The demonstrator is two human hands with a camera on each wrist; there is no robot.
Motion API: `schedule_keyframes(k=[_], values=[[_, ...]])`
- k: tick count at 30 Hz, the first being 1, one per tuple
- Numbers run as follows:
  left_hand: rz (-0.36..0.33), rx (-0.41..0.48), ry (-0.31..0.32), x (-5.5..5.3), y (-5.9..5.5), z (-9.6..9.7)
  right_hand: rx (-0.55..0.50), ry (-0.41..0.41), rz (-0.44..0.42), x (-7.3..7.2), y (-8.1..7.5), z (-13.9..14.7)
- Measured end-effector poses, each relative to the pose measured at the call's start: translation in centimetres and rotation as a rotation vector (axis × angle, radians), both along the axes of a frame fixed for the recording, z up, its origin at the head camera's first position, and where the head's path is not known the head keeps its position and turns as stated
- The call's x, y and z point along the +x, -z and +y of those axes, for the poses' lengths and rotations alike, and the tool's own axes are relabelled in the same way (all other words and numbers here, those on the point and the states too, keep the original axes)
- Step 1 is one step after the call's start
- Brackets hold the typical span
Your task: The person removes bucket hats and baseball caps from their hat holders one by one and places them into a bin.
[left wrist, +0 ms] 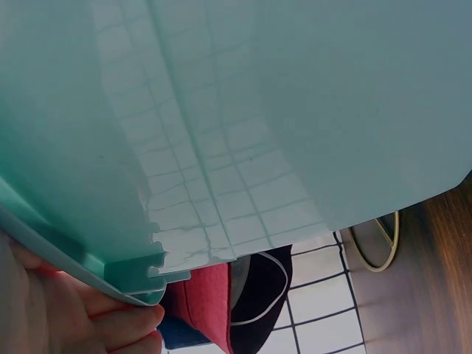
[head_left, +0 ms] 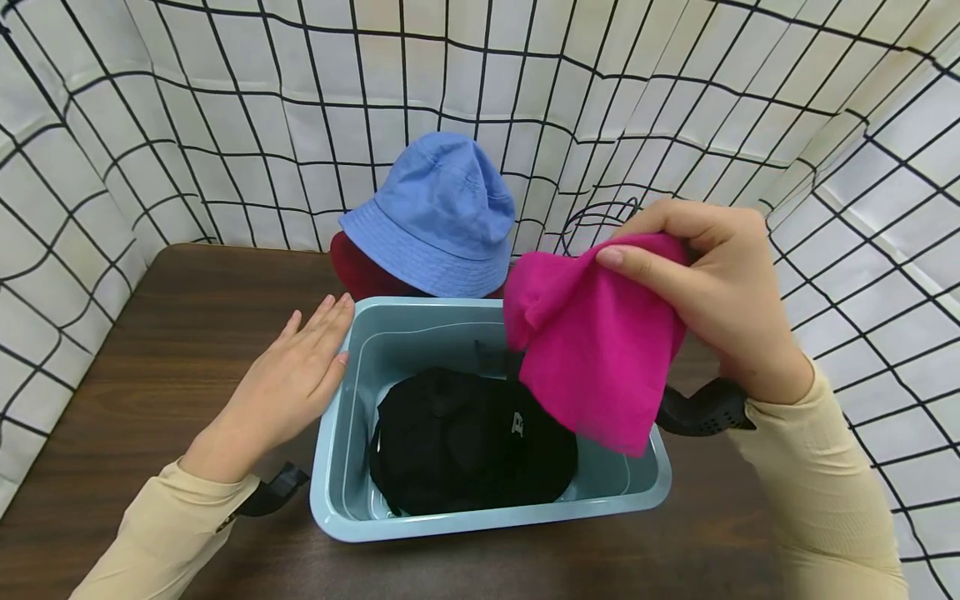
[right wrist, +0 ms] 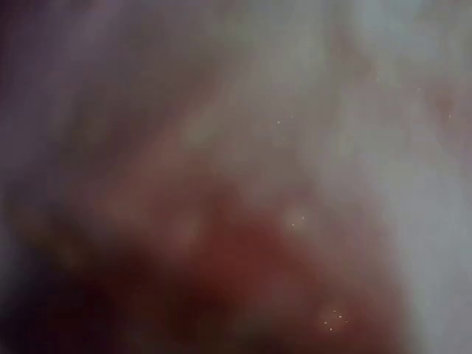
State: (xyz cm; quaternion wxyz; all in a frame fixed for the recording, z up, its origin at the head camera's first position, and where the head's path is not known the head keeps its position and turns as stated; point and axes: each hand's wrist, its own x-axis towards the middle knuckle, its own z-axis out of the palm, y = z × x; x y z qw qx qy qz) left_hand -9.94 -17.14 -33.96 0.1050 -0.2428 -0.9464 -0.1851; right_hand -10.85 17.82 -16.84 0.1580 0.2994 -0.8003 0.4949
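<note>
1. Over the right side of the pale blue basin (head_left: pixel 487 527), the right hand (head_left: pixel 701 296) grips a bright pink cloth item (head_left: pixel 600 354), its thumb and fingers pinching the upper edge.
2. The pink cloth item hangs in folds, hiding part of the basin's far rim and right interior; whether its lower edge touches the basin I cannot tell.
3. At the basin's left side, near the far corner, the left hand (head_left: pixel 288 375) rests against the rim. Its fingers are extended close together, released and clasping nothing; the left wrist view also shows them at the rim, beside the basin's glossy outer wall.
4. Inside the basin, on its floor, lies a black cap (head_left: pixel 465 442) with a small light mark (head_left: pixel 517 425) on its front.
5. Just behind the basin, a blue bucket hat (head_left: pixel 450 212) sits atop a dark red hat (head_left: pixel 356 271), which shows mostly at the left.
6. Everything stands on a dark brown wooden table (head_left: pixel 217 292), with black wire grid (head_left: pixel 442 39) and white sheeting (head_left: pixel 382 83) around it.
7. Both arms wear cream sleeves (head_left: pixel 817 492), with a black device at each wrist.
8. The right wrist view is too blurred to make out anything.
</note>
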Motion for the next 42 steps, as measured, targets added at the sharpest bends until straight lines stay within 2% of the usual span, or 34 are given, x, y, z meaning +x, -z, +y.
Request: schedule_keyframes(k=[3, 9, 13, 19, 26, 33, 42], values=[[-0.005, -0.001, -0.001, 0.0, 0.0, 0.0, 0.077, -0.062, 0.015, 0.8, 0.4, -0.6], [-0.002, 0.002, 0.001, 0.0, 0.1, -0.1, 0.116, -0.179, -0.063, 1.7, 1.4, -1.6], [-0.004, 0.003, 0.003, -0.1, 0.1, -0.1, 0.137, -0.201, -0.102, 1.8, 1.9, -1.9], [-0.007, 0.003, 0.0, 0.0, 0.1, -0.2, 0.189, -0.21, -0.202, 1.3, 3.1, -3.0], [-0.005, 0.004, 0.003, 0.0, 0.1, -0.1, 0.252, -0.293, -0.301, 0.7, 5.3, -4.6], [-0.004, 0.003, 0.004, 0.0, 0.1, -0.1, 0.299, -0.365, -0.39, -0.3, 8.0, -6.1], [0.001, 0.001, 0.001, 0.0, 0.0, -0.1, 0.35, -0.398, -0.366, -1.7, 10.7, -8.0]])
